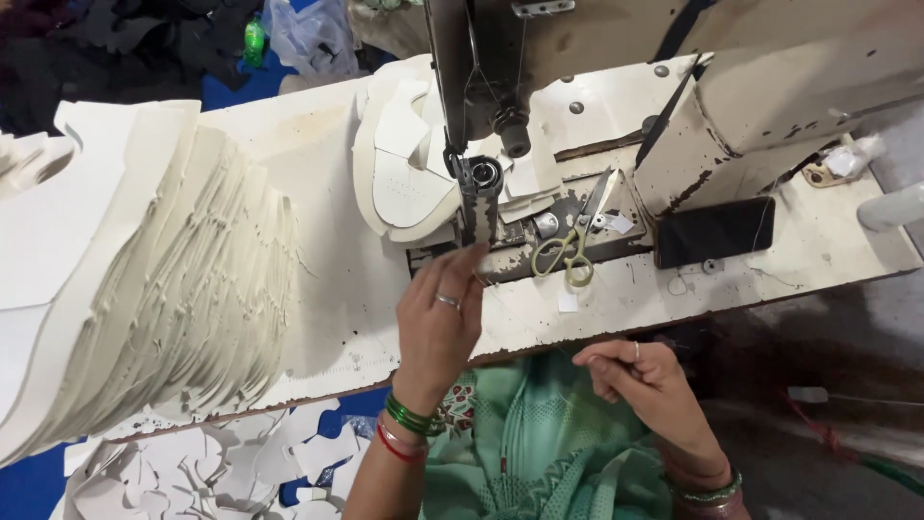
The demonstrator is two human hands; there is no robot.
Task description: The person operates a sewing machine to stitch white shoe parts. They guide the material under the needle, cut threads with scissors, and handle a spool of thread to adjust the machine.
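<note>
Two hands at a sewing machine (577, 58). Left hand (438, 323) raised to the post under the needle, fingertips pinched on a thin thread (barely visible) right at the presser foot (478, 183). Right hand (630, 377) low at the table's (770, 260) near edge, loosely curled, fingers pinched together; contents too fine to tell. White cut piece (409, 188) lying just left of the post, touching it, beyond the left fingertips. Scissors (575, 241) just right of the post. Dark phone (714, 231) farther right. Tall stack of white pieces (164, 270) crowding the left; bare tabletop between stack and post.
</note>
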